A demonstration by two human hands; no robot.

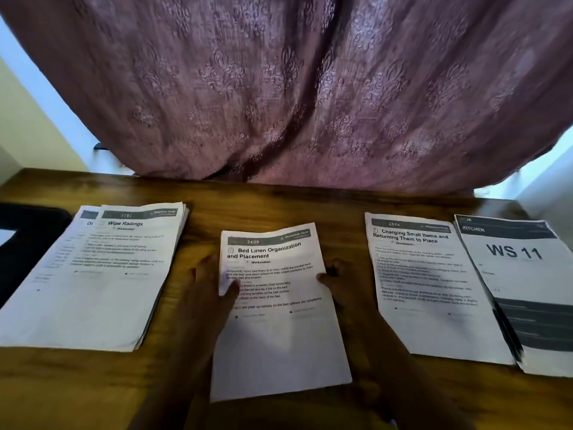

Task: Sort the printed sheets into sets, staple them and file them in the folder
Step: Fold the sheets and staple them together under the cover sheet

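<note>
Wooden desk (279, 209): brown; we count four lots of printed paper in a row from its left edge to its right edge.
Bed Linen sheet (279, 336): headed "Bed Linen Organization and Placement", it sits mid-desk by the front edge, slightly turned. We cannot tell whether more sheets lie under it.
Left hand (210, 293): its thumb curls onto the sheet's left side and pinches it.
Right hand (341, 280): its thumb presses on the sheet's right side, gripping it. Its other fingers are hidden from us.
Wipe Railings stack (93, 290): a thick pile toward the left edge, with the top sheet shifted right of the one below.
Charging stack (428, 290): lies between the middle and the right edge.
WS 11 stack (527, 274): at the right edge, touching the Charging stack along one side.
Black object (28, 240): flat, at the left edge; we cannot tell what it is.
Curtain (294, 88): mauve and patterned, it hangs down to the back edge.
</note>
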